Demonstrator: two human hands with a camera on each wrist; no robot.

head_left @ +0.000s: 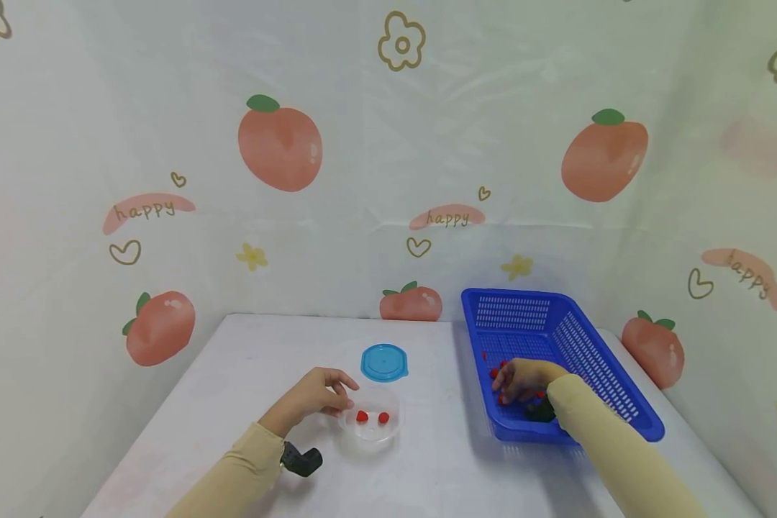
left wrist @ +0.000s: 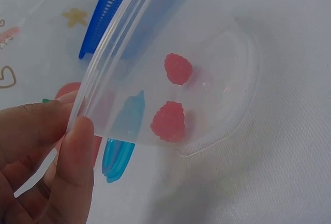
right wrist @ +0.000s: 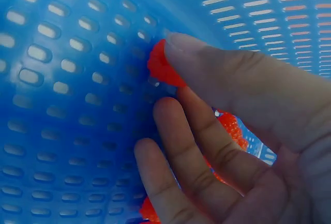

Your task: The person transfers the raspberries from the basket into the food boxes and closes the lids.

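I have the basket (head_left: 518,434) on the right and the clear bowl (head_left: 370,442) well apart to its left, nearer the left hand (head_left: 319,396), whose thumb and fingers pinch the bowl's rim. In the basket, the right hand (head_left: 521,378) seems clamped, thumb against forefinger, on a berry (right wrist: 159,65), though I can't see the far fingertip; from there the bowl, holding two other berries (head_left: 362,416), lies leftward
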